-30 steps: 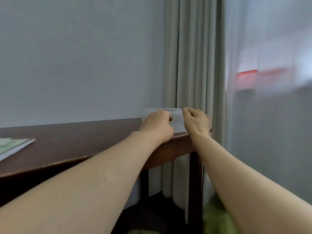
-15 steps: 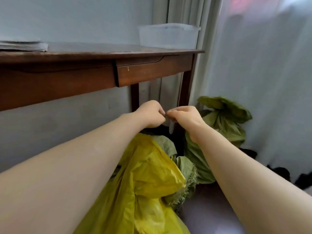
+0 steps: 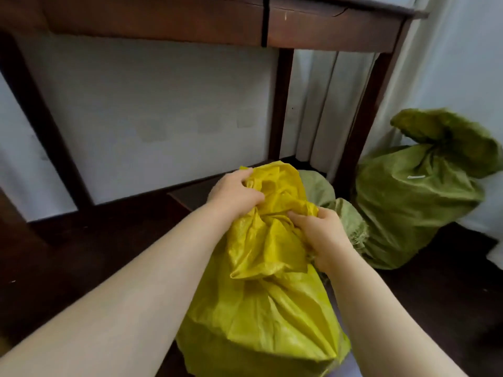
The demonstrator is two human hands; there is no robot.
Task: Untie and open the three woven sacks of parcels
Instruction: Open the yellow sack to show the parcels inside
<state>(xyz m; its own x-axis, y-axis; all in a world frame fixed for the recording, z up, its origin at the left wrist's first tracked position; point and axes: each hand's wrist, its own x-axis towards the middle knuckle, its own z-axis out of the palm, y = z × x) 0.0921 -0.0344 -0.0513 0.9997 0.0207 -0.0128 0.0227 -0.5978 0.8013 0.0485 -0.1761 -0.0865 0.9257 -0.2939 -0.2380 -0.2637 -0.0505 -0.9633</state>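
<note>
Change: the view has tipped from the table top down to the floor. A second ago both hands were at a clear box on the table; half a second ago they met in mid-air under its edge; now they are on the yellow sack [image 3: 261, 317].
Meaning for task: judged as the start of sack one. None of the three looks opened yet.
Left hand [image 3: 236, 194]: fingers curled into the bunched top of the yellow sack, gripping the cloth on its far side.
Right hand [image 3: 322, 235]: fingers curled round the gathered neck lower down, on the near right side.
Yellow sack, position: upright on the dark floor [image 3: 81, 254], closest to the camera, in front of the table [image 3: 326, 31]. Neck gathered shut; the tie itself is not visible, hidden in the folds or under the hands.
Near green sack [image 3: 317, 186]: just behind the yellow one and touching it, mostly hidden.
Far green sack [image 3: 413, 208]: to the right by the curtain [image 3: 324, 104], top twisted shut. A pale strip at its neck may be the tie.
Obstructions: the table leg [image 3: 362, 118] stands between the two green sacks. The near green sack is crowded against the yellow one, so it may need pulling out first.
</note>
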